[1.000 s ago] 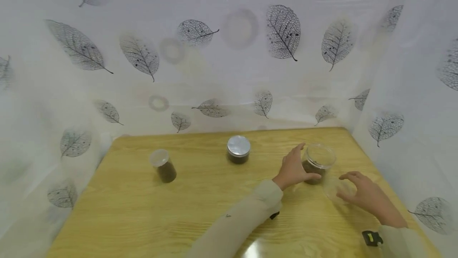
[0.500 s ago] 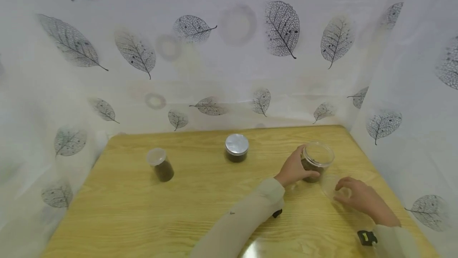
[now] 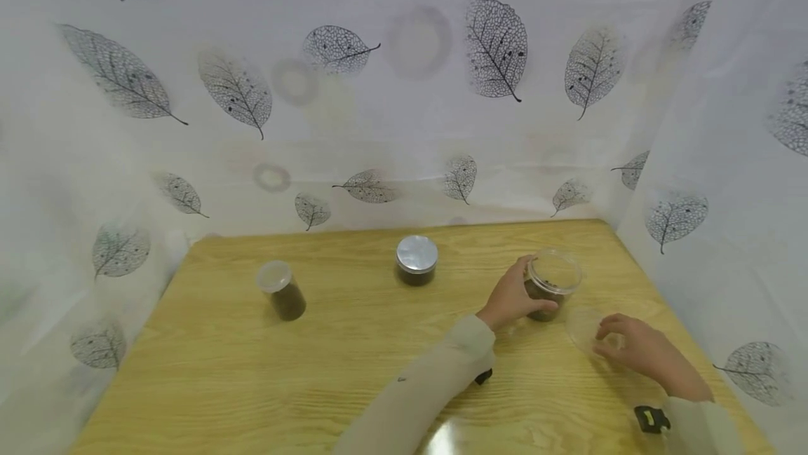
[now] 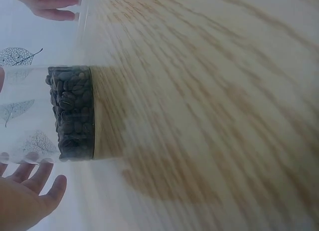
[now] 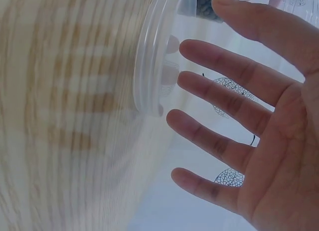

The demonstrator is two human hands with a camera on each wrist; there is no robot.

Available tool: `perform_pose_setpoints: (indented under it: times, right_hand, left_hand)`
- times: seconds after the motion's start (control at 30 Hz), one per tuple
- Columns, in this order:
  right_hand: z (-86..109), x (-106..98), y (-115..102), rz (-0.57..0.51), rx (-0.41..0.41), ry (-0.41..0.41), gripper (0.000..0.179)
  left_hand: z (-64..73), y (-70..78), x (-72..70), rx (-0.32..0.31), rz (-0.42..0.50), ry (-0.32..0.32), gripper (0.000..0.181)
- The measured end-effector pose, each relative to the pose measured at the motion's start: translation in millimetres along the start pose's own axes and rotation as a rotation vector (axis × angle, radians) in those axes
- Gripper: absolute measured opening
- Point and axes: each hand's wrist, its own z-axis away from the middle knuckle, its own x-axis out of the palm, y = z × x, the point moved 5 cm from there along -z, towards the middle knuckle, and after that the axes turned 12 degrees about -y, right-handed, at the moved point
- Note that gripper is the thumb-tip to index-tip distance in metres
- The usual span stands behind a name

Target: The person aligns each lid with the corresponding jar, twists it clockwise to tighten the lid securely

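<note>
On the right part of the table stands a clear plastic jar (image 3: 555, 274) partly filled with dark beans (image 4: 75, 114). My left hand (image 3: 511, 297) grips it from the left side, thumb in front and fingers behind. A clear round lid (image 3: 581, 325) lies on the tabletop just in front of the jar. Beside the lid is my right hand (image 3: 647, 353), its fingertips right at the lid's rim. In the right wrist view the fingers of that hand (image 5: 279, 106) are spread and nearly straight beside the lid (image 5: 149, 61).
A silver-lidded jar (image 3: 416, 259) with dark contents stands near the back middle of the wood-grain table (image 3: 353, 357). Left of it is a narrower jar (image 3: 285, 294) with a whitish lid. Leaf-printed curtains (image 3: 404, 111) hang behind the table and at both sides.
My left hand has closed in round the jar, which now tilts or sits slightly further left. My right hand has drawn its fingers closer to the lid's rim.
</note>
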Motion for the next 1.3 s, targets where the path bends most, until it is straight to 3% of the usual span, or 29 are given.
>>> perform_pose_setpoints:
  times: [0.23, 0.63, 0.83, 1.0, 1.3]
  right_hand:
    - [1.3, 1, 2, 0.007, -0.009, -0.008, 0.017]
    - [3.4, -6, 0, -0.002, -0.008, -0.012, 0.023]
    - [-3.5, -17, -11, 0.049, 0.008, 0.029, 0.053]
    - [-17.7, -9, -16, 0.053, 0.037, -0.046, 0.082]
    - [-23.8, 1, -18, 0.115, 0.073, -0.107, 0.09]
  left_hand:
    - [11.2, -6.4, -8.7, 0.021, 0.045, -0.027, 0.092]
    - [28.7, -16.3, -26.5, -0.014, 0.047, -0.04, 0.094]
    - [29.3, -17.5, -26.3, -0.042, 0.044, -0.024, 0.108]
    - [27.9, -17.8, -20.8, -0.064, 0.139, -0.02, 0.112]
    - [23.4, -20.4, -12.6, -0.055, 0.218, -0.01, 0.104]
